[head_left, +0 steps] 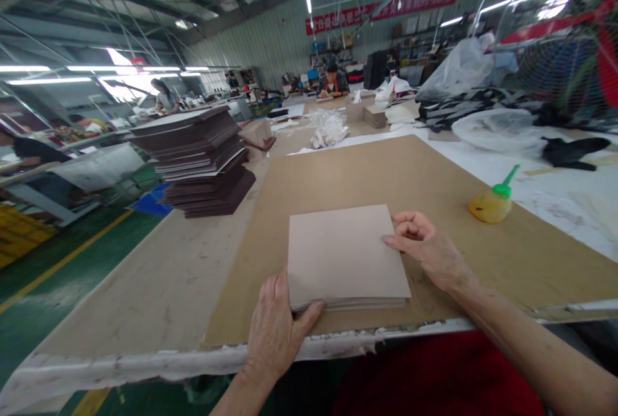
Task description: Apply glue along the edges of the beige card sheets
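A small stack of pale beige cardboard sheets [342, 255] lies on a large brown board [386, 178] near the table's front edge. My left hand [275, 329] rests at the stack's near left corner, fingers under or against the edge and thumb along the front side. My right hand [427, 248] sits at the stack's right edge, fingers curled and pinching the top sheet's rim.
A yellow glue bottle with a green nozzle [492, 202] stands to the right on the board. A tall pile of dark brown sheets [203, 161] rises at the left. Plastic bags and dark material [487, 120] lie at the back right. People work at far tables.
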A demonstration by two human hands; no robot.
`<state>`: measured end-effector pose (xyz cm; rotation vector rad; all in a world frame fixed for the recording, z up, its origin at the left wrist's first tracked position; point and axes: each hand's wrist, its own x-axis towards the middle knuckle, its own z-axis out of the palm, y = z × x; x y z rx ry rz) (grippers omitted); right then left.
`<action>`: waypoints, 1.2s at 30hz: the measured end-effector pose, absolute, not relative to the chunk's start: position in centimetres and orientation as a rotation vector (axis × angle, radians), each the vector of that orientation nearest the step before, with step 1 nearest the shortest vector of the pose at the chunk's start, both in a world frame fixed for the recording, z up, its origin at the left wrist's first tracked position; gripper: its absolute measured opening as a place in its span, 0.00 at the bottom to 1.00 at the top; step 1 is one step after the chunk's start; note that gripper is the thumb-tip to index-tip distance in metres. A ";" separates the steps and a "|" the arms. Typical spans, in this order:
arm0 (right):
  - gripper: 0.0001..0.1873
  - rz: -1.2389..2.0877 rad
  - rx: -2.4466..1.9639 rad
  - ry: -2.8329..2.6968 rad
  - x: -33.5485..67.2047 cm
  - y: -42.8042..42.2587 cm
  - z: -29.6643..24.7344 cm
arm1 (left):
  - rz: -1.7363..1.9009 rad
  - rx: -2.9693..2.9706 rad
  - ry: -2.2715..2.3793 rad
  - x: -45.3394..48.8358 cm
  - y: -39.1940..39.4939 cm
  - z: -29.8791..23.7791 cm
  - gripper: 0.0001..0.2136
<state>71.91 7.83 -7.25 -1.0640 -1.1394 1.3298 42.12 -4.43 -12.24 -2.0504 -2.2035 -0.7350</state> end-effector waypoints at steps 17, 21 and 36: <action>0.26 1.305 -0.798 -0.936 72.6 13.3 -5.4 | -1.457 -1.811 -2.487 41.5 -4.0 -11.7 0.25; 0.25 1.303 -0.765 -0.924 72.8 13.6 -4.8 | -1.525 -1.791 -2.511 41.3 -3.8 -12.2 0.26; 0.27 1.560 -1.065 -1.104 71.7 9.4 -8.0 | -1.958 -1.587 -2.469 41.1 -4.3 -11.9 0.30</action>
